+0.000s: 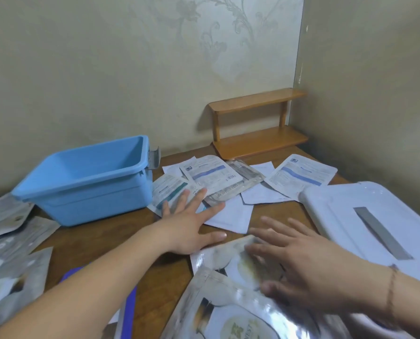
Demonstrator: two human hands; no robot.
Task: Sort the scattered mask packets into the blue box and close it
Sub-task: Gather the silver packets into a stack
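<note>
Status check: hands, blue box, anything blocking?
Left hand open, flat on white packets. Right hand open over silver packets. Blue box open, looks empty; lid off, lying right. Nothing blocking.

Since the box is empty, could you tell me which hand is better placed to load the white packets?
Probably the left hand: it lies open by the white packets, beside the blue box.

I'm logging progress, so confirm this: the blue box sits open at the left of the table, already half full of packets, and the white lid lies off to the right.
One thing is wrong. The head view shows the blue box open at the left of the table but empty, with no packets inside. The white lid does lie off to the right.
</note>
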